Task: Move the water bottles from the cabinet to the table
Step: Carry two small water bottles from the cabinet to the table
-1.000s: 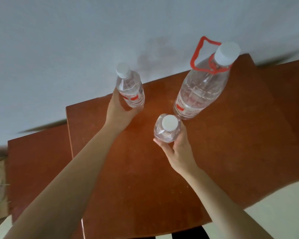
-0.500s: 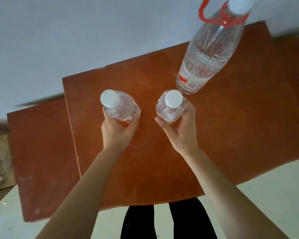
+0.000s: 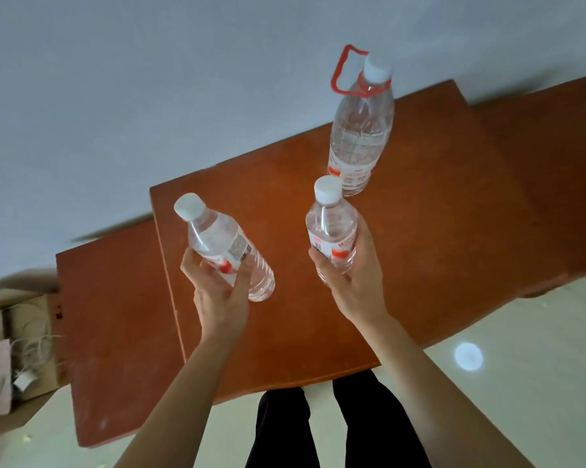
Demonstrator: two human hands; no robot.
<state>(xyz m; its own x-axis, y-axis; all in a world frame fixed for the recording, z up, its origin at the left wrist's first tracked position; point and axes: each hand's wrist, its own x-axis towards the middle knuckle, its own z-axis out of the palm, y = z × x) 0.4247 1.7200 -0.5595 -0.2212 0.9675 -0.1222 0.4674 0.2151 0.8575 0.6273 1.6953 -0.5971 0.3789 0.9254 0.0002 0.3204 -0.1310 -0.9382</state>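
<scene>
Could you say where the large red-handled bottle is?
Head view, upper right: the large bottle stands on the wooden top, beyond the right hand's small bottle.

Reddish-brown wooden top [image 3: 436, 248], bearing one red-handled large water bottle [image 3: 361, 136], upright toward the far right.

A: Where did the camera sit?
B: On the person's head, wide-angle, facing forward and steeply down onto a reddish-brown wooden top [image 3: 436, 248]. A pale wall [image 3: 150, 96] filled the upper frame.
A: How near?
B: Near. Both forearms reached in from the bottom edge. The left hand [image 3: 219, 298] gripping the left bottle [image 3: 217, 241] and the right hand [image 3: 359, 288] gripping the right bottle [image 3: 332, 228] sat mid-frame, with a barcode visible on the left one.
A: Level?
B: No, rolled; the top's edges ran slantwise. It was the only view.
</scene>
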